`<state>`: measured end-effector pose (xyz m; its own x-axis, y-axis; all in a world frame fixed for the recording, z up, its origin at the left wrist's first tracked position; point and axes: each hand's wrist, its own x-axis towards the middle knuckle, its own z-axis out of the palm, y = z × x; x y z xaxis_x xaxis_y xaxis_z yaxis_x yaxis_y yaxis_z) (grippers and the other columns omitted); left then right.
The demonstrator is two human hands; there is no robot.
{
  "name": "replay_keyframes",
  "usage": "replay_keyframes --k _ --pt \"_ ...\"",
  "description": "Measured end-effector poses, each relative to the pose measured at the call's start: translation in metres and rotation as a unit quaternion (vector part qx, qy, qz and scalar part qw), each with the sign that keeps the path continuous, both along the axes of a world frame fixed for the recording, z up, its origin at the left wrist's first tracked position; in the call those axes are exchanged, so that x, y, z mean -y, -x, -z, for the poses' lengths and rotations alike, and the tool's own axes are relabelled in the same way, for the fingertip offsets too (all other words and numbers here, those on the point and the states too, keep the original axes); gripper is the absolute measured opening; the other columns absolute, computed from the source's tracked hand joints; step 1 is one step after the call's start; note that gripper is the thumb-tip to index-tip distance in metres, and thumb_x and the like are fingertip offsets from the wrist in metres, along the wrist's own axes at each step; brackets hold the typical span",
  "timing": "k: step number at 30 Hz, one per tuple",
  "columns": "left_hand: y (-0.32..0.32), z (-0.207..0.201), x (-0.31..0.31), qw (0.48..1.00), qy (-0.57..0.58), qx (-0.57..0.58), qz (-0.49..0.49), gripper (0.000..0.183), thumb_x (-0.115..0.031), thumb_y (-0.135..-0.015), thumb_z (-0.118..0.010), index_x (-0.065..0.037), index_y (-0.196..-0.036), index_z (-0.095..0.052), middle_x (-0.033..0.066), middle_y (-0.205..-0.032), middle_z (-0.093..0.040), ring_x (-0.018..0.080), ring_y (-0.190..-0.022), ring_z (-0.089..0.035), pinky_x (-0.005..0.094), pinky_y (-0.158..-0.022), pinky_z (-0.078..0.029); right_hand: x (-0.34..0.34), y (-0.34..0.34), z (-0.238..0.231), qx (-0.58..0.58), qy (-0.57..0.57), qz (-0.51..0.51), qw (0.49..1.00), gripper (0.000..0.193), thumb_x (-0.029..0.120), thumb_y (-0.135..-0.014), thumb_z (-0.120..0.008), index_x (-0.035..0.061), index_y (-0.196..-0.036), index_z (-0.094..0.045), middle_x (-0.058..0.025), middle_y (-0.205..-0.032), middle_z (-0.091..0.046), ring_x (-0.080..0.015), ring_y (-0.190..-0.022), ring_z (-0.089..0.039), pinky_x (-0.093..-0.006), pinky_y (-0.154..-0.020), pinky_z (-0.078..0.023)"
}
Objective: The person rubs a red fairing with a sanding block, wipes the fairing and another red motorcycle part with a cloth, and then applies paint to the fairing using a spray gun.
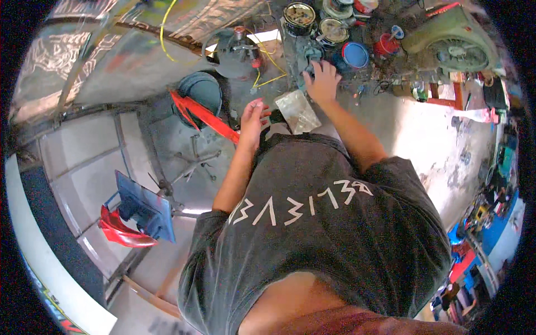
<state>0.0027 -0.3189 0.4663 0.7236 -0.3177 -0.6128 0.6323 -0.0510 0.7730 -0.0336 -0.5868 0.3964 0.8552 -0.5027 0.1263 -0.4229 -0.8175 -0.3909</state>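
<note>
My right hand (322,85) reaches forward with fingers spread over a crumpled dark grey-green cloth (311,54), beside the paint cans. Its fingertips touch the cloth or lie just over it. My left hand (254,116) is raised near my left knee, fingers loosely bent and apart, and I make out nothing held in it. Between the hands a pale, scuffed flat slab (298,111) rests at my lap. Just left of my left hand, a long red plastic panel (211,120) lies slanted across a dark round tub (200,92).
Open paint cans (299,18), a blue-lidded tin (355,54) and a red cup (386,44) crowd the far side. A yellow cord (271,81) runs past a dark machine (237,53). A red curved part (125,230) lies by a blue panel (159,209) at left.
</note>
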Motion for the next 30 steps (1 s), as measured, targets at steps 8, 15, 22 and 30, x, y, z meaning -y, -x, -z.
replay_keyframes --k 8,15,22,30 --pt "0.095 0.015 0.046 0.988 0.001 -0.02 -0.151 0.038 -0.029 -0.1 -0.063 -0.013 -0.134 -0.058 0.0062 -0.116 -0.068 0.0179 -0.098 -0.066 0.0336 -0.081 -0.049 0.034 0.135 -0.001 -0.105 -0.147 -0.122 0.976 0.055 0.033 -0.093 -0.069 0.0146 -0.141 -0.051 -0.0172 -0.136 -0.054 -0.0415 -0.126 -0.053 -0.0621 -0.104 -0.039" --pt "0.221 0.02 0.102 0.982 0.012 -0.078 -0.173 0.037 -0.034 -0.104 -0.062 -0.012 -0.133 -0.06 0.0023 -0.113 -0.069 0.0131 -0.095 -0.065 0.031 -0.08 -0.048 0.115 0.206 0.015 -0.123 -0.217 -0.263 0.932 0.06 0.031 -0.094 -0.069 0.0152 -0.146 -0.045 -0.0181 -0.122 -0.063 -0.0406 -0.113 -0.063 -0.0594 -0.099 -0.046" --pt "0.273 0.003 0.075 0.956 -0.002 -0.051 -0.288 0.036 -0.03 -0.104 -0.061 -0.013 -0.135 -0.058 0.0028 -0.117 -0.069 0.0137 -0.099 -0.065 0.0314 -0.082 -0.048 0.132 0.215 0.013 -0.193 -0.252 -0.265 0.911 0.054 0.032 -0.094 -0.071 0.0097 -0.14 -0.054 -0.0215 -0.113 -0.072 -0.0414 -0.103 -0.07 -0.0493 -0.09 -0.054" --pt "0.36 0.021 0.008 0.886 -0.005 -0.061 -0.459 0.043 -0.041 -0.104 -0.06 -0.015 -0.137 -0.056 0.0048 -0.119 -0.068 0.0185 -0.107 -0.065 0.0358 -0.087 -0.048 0.027 0.134 0.036 -0.233 -0.222 -0.45 0.833 0.04 0.031 -0.096 -0.07 0.0085 -0.129 -0.064 -0.0128 -0.097 -0.069 -0.0261 -0.085 -0.066 -0.0393 -0.078 -0.052"
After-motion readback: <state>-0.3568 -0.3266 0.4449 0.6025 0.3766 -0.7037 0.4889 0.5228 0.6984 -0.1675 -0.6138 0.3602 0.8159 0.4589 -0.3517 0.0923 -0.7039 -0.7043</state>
